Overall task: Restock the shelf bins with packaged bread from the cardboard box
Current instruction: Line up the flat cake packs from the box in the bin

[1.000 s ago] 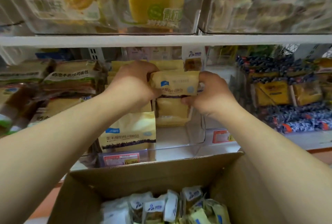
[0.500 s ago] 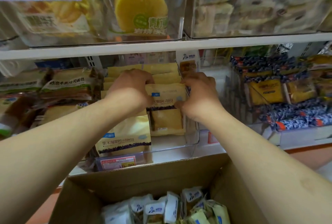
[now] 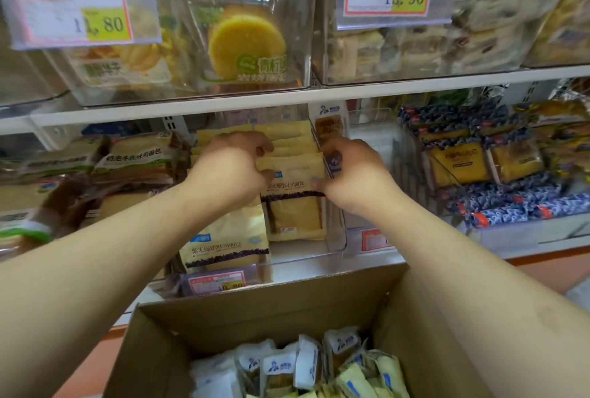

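Observation:
Both hands reach into a clear shelf bin (image 3: 335,247) on the middle shelf. My left hand (image 3: 230,171) and my right hand (image 3: 351,174) pinch the two sides of a yellow bread pack (image 3: 295,180) with a dark band, held upright among several like packs stacked behind it. Another yellow pack (image 3: 223,244) stands at the bin's front left. Below, the open cardboard box (image 3: 287,308) holds several white and yellow bread packs (image 3: 306,369).
A white shelf board (image 3: 415,86) runs just above my hands, with clear bins of cakes and price tags on it. Brown bread packs (image 3: 134,161) fill the bin on the left; blue and yellow packs (image 3: 479,171) fill the right one.
Both hands have lowered the yellow pack into the bin's stack and pushed it slightly back. The view has tilted upward, showing more of the upper shelf.

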The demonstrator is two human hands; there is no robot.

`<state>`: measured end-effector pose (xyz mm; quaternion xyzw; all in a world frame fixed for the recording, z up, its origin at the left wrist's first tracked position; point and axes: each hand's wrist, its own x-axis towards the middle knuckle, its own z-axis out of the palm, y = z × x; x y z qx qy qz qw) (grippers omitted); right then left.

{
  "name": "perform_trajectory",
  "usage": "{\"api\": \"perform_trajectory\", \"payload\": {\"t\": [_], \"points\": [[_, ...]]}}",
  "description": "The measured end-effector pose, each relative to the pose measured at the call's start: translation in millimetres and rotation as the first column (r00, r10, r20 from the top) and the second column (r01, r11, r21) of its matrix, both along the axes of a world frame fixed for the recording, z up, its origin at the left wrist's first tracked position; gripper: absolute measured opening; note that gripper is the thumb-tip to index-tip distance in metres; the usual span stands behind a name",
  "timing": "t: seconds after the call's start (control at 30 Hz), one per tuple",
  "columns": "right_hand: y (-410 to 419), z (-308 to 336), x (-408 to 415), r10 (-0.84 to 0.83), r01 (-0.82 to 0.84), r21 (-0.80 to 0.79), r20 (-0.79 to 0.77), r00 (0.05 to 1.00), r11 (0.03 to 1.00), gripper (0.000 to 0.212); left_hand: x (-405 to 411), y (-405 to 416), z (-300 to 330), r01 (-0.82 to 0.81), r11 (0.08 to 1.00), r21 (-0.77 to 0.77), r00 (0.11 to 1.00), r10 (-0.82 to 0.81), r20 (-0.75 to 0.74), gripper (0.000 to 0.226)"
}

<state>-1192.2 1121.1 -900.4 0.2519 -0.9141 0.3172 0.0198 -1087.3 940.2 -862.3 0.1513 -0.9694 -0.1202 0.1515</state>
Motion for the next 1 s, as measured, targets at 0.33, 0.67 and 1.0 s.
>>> {"api": "perform_trajectory", "payload": {"t": [0.33, 0.67, 1.0], "points": [[72.3, 28.6, 105.4, 0.13, -0.135, -0.036, -0.117, 0.985, 0.99, 0.02, 133.9, 72.6, -5.5, 0.238, 0.963, 0.129, 0.969, -0.228, -0.092, 0.038], [82.0, -103.4, 157.4, 0.247, -0.399, 0.475, 0.351, 0.903, 0.785, 0.013, 197.0, 70.3, -93.5, 0.329, 0.89, 0.315, 0.845, -0.427, 0.323, 0.039], [63.7, -198.4, 121.1, 0.186, -0.473, 0.742, 0.441, 0.878, 0.475, 0.032, 179.2, 30.9, -98.6, 0.35, 0.899, 0.262, 0.811, -0.431, 0.396, 0.033]]}}
